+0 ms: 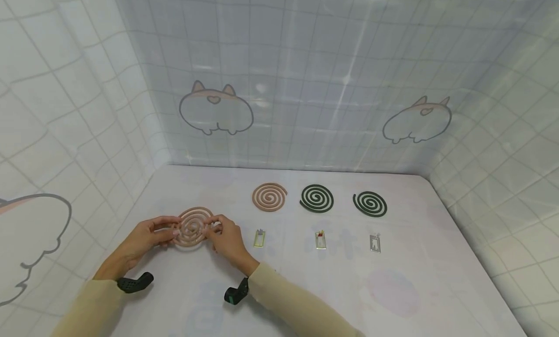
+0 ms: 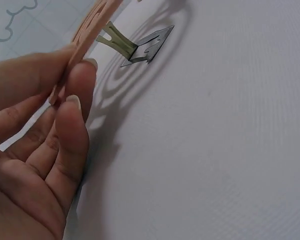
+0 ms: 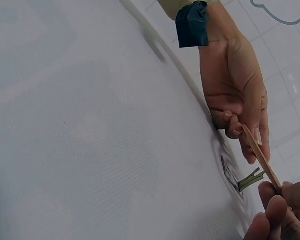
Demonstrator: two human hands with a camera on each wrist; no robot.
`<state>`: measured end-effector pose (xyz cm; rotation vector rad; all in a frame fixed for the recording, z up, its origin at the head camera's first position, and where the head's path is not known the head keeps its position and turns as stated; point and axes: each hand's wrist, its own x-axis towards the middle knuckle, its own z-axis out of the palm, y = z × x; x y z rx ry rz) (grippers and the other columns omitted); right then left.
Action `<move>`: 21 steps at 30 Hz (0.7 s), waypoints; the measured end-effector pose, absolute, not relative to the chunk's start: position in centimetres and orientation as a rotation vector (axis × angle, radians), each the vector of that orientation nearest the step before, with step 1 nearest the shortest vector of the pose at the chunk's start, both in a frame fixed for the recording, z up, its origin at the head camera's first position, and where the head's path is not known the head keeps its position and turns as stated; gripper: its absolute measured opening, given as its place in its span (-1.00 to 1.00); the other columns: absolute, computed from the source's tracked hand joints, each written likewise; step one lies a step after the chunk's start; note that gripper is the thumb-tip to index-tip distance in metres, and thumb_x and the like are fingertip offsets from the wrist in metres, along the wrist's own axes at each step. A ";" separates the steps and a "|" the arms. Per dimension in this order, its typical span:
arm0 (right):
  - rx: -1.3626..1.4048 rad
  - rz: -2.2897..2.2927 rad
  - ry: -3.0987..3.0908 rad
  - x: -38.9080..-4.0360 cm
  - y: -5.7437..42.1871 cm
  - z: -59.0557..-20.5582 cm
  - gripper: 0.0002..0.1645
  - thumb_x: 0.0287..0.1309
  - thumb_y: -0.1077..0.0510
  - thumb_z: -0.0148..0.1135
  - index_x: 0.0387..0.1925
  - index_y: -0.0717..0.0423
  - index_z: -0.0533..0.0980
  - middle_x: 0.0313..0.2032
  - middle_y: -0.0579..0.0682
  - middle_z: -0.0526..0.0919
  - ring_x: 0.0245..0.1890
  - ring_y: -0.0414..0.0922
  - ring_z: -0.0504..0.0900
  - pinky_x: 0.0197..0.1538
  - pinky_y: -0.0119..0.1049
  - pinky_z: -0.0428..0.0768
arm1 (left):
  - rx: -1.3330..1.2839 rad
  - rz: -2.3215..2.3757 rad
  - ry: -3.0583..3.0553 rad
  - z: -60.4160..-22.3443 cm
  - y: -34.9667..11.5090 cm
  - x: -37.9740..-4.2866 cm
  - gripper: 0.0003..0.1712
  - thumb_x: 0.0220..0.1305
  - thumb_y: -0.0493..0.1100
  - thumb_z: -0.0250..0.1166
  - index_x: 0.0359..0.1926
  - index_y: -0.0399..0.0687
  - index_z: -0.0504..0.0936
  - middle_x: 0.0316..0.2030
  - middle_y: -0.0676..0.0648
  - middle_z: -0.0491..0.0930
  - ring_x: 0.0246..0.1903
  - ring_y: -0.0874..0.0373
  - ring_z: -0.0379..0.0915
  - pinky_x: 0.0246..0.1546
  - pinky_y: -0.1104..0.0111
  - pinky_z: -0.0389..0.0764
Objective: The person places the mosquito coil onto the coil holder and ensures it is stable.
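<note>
A brown mosquito coil [image 1: 195, 209] is held nearly level just over the left part of the table. My left hand [image 1: 146, 237] pinches its left edge between thumb and fingers. On the coil's right side, my right hand [image 1: 228, 241] grips it with thumb and fingertips. Beneath the coil, the left wrist view shows a small metal coil stand [image 2: 121, 44] with a greenish forked prong standing up. The same coil stand [image 3: 250, 181] appears under the coil [image 3: 264, 162] in the right wrist view. Whether prong and coil touch, I cannot tell.
Farther back lie another brown coil [image 1: 269, 197] and two dark green coils, one in the middle [image 1: 316, 198] and one at right [image 1: 370, 204]. Before them sit three small metal stands: left [image 1: 259, 239], middle [image 1: 320, 241], right [image 1: 375, 243]. Patterned cloth walls [image 1: 301, 84] enclose the table.
</note>
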<state>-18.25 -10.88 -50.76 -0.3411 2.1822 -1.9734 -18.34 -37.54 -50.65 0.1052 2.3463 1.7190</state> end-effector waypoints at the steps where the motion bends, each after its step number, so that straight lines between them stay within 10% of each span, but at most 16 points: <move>1: -0.334 -1.973 2.182 -18.2 -10.9 -50.7 -0.77 0.37 0.17 0.35 0.03 -0.01 0.64 -0.44 -0.12 0.74 -0.78 -0.26 0.41 -0.69 -0.45 0.37 | 0.105 1.703 2.352 -50.6 -37.5 -18.3 -0.39 0.40 -0.14 0.39 0.35 -0.33 0.45 0.01 -0.06 0.64 -0.32 0.14 0.62 -0.34 0.28 0.67; 21: -0.322 -1.957 2.192 -18.1 -10.4 -50.1 -0.77 0.37 0.20 0.35 0.03 0.02 0.63 -0.42 -0.08 0.74 -0.76 -0.25 0.42 -0.69 -0.46 0.37 | 0.062 1.672 2.398 -49.7 -36.9 -18.1 -0.37 0.35 -0.12 0.44 0.32 -0.31 0.48 0.00 0.01 0.64 -0.32 0.16 0.60 -0.35 0.30 0.64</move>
